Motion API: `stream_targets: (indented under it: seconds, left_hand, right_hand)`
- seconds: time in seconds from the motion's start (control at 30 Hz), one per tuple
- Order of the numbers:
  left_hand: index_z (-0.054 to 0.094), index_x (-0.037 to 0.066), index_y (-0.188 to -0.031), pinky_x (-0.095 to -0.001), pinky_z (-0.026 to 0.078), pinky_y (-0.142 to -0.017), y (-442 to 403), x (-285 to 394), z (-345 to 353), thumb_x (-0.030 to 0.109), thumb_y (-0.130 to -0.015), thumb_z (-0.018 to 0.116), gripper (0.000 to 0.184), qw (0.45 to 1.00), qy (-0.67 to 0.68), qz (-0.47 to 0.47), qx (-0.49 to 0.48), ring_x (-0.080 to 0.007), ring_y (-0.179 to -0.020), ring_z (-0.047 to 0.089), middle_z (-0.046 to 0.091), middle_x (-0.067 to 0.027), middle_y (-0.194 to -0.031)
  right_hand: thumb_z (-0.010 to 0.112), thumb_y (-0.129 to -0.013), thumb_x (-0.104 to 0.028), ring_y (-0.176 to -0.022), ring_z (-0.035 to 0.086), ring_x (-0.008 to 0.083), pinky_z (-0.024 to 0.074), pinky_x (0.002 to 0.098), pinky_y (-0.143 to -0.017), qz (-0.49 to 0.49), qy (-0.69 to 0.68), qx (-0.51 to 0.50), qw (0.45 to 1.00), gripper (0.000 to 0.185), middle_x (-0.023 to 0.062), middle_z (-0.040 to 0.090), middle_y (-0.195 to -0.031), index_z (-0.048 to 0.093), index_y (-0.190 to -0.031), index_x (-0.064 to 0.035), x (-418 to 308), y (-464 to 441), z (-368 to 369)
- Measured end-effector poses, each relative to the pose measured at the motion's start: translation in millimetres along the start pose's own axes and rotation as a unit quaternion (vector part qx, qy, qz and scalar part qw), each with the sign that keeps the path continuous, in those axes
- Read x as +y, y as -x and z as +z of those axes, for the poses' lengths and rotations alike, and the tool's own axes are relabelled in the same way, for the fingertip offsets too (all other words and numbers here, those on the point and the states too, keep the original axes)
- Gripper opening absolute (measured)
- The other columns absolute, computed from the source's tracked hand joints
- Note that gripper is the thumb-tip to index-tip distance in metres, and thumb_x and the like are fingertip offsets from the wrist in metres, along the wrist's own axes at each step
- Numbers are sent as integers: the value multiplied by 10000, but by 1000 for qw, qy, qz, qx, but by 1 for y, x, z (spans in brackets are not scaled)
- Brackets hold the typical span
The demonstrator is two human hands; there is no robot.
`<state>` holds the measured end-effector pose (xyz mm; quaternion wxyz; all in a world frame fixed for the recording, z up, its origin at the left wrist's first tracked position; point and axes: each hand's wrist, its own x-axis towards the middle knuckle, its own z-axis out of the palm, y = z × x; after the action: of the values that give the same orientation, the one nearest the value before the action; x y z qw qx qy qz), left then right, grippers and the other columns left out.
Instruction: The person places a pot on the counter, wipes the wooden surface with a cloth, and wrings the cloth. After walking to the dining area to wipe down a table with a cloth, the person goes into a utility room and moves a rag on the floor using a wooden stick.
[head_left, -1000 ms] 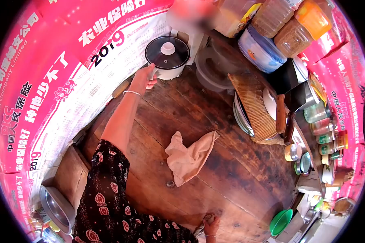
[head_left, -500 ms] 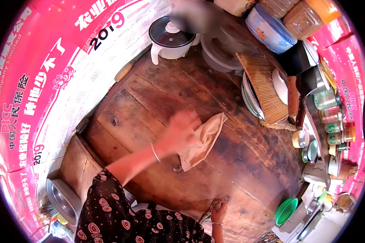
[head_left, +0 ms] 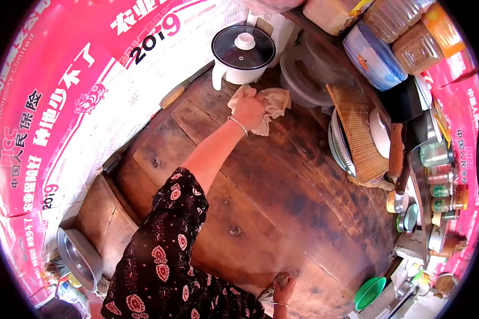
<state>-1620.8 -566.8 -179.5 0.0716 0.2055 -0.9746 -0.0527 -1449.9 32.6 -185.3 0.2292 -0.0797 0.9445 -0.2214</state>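
The fingers of your right hand (head_left: 283, 291), close to your body, curl around a small greyish item (head_left: 281, 279) too unclear to name, low over the counter (head_left: 282, 212); you cannot tell how tightly they close. The fingers of your left hand (head_left: 250, 108) are bent down onto the beige cloth (head_left: 274, 102), gripping it in a bunch at the far part of the counter, with its loose folds spreading out to the right of your hand. On the near left sits a grey metal basin (head_left: 80, 259), and on the near right, at the counter's edge, a green bowl (head_left: 370, 293).

Farther along the right side you have small jars (head_left: 440, 190) in a group, then a wooden-handled knife (head_left: 396, 151) beside a white bowl (head_left: 379, 133) and a ribbed brown board (head_left: 358, 135), which leans over some plates (head_left: 339, 142). Just beyond the cloth stands a white electric pot (head_left: 239, 74), its dark glass lid (head_left: 243, 53) on and its handle pointing toward the left wall. To the pot's right is a translucent tub (head_left: 308, 74); farther right are a blue-and-white container (head_left: 375, 56) and large clear jars (head_left: 418, 48).
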Motion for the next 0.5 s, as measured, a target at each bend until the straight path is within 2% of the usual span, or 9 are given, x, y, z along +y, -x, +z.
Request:
stream_targets:
  seconds: [0.1,0.13,0.23,0.3,0.37,0.43,0.5]
  left_hand:
    - [622,114,-899,-482,299,-845,1,-9,0,211,-707,527,235,995,-77,-36,45,-221,-1003,401,555,-40,-967]
    - [623,105,-898,-480,306,-825,7,-9,-5,201,-720,524,226,993,-82,-70,-45,-214,-993,414,559,-60,-943]
    - [631,97,-883,-454,321,-818,43,-16,-23,193,-734,524,207,986,-37,-158,38,-222,-957,450,564,-78,-936]
    - [628,64,-870,-391,378,-782,79,-64,20,202,-741,532,212,979,-131,-138,68,-229,-929,486,569,-84,-921]
    - [614,31,-863,-345,430,-744,118,-69,-33,216,-744,539,232,953,-220,-208,-33,-230,-936,499,569,-97,-937]
    - [614,29,-851,-349,455,-732,151,-81,-73,230,-758,535,235,914,-78,-387,-92,-220,-952,496,563,-109,-951]
    - [607,41,-897,-361,452,-742,171,-81,-91,221,-777,520,233,879,-67,-471,-27,-229,-948,499,548,-117,-995]
  right_hand:
    - [733,-560,-133,-880,484,363,408,422,-743,1,4,-11,1000,508,174,478,-941,437,-964,-50,-4,1,-4]
    - [734,-560,-134,-873,485,365,409,423,-738,0,2,-10,1000,507,174,478,-938,435,-961,-50,-7,2,-5]
    - [735,-559,-132,-859,486,371,411,427,-725,-14,-13,-8,1000,507,174,475,-927,431,-956,-50,-13,2,-7]
    - [735,-557,-128,-856,484,373,409,429,-722,-31,-29,-4,999,509,172,474,-921,430,-958,-51,-10,0,-6]
    - [736,-552,-124,-856,484,376,409,430,-720,-35,-22,-3,999,516,172,473,-920,426,-958,-50,-6,1,-4]
    - [733,-549,-118,-858,483,377,409,430,-724,-34,-17,0,999,520,172,475,-920,423,-961,-51,-3,1,-4]
    - [727,-548,-109,-860,484,375,409,430,-734,-27,-16,-1,999,522,170,478,-920,419,-965,-52,-6,1,-3]
